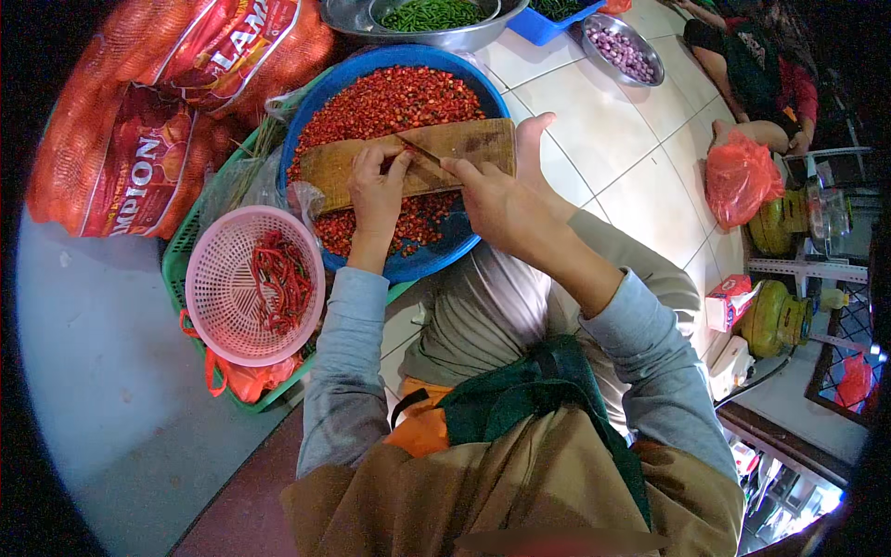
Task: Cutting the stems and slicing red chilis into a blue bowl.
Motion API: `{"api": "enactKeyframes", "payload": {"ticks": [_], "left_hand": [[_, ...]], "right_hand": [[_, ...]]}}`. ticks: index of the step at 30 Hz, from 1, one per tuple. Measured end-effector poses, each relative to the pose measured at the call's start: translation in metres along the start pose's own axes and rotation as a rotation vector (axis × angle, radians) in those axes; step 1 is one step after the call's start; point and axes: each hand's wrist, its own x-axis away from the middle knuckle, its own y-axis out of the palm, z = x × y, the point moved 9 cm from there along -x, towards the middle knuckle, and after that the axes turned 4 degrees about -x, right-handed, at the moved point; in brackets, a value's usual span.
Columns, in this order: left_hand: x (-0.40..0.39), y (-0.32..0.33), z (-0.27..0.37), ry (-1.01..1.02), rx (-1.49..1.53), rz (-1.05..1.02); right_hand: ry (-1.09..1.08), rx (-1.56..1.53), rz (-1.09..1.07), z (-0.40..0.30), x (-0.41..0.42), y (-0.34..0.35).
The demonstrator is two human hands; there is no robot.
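A wooden cutting board (480, 146) lies across a blue plastic basin (498, 97) that holds a heap of chopped red chillies (397, 97). My right hand (498, 205) grips a knife (420, 149), its blade over the middle of the board and pointing left. At the blade's left, my left hand (376, 177) has its fingers curled on the board, pinching a small bit of red chilli (408, 147) that the fingers mostly hide. Whole red chillies (282, 282) lie in a pink plastic colander (209, 327) left of my left forearm.
The colander rests on a green crate (177, 244). Orange mesh sacks (83, 139) stand at far left. Beyond the basin are a metal bowl of green chillies (431, 15), a blue tub (546, 28) and a bowl of shallots (621, 54). Another person (759, 76) sits at upper right.
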Motion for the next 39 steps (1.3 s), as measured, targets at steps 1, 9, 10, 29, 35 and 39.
{"api": "enactKeyframes", "payload": {"ticks": [1,9,10,29,35,39], "left_hand": [[-0.001,0.0,-0.001,0.0,0.011,-0.001],[-0.001,0.001,0.003,-0.017,-0.024,-0.033],[-0.002,0.001,0.002,-0.011,-0.018,-0.027],[0.002,-0.003,0.023,0.095,-0.166,-0.001],[0.002,-0.011,0.011,0.023,-0.063,0.025],[0.0,-0.007,0.003,-0.032,-0.012,0.018]], "right_hand": [[0.014,-0.071,-0.013,0.002,0.001,0.004],[0.033,-0.018,-0.045,0.003,-0.005,0.014],[0.016,0.018,-0.04,-0.001,-0.009,0.016],[0.046,0.081,-0.003,0.002,-0.029,0.04],[-0.012,0.174,-0.012,-0.011,0.005,0.019],[-0.03,0.264,0.03,-0.012,-0.003,0.016]]}}
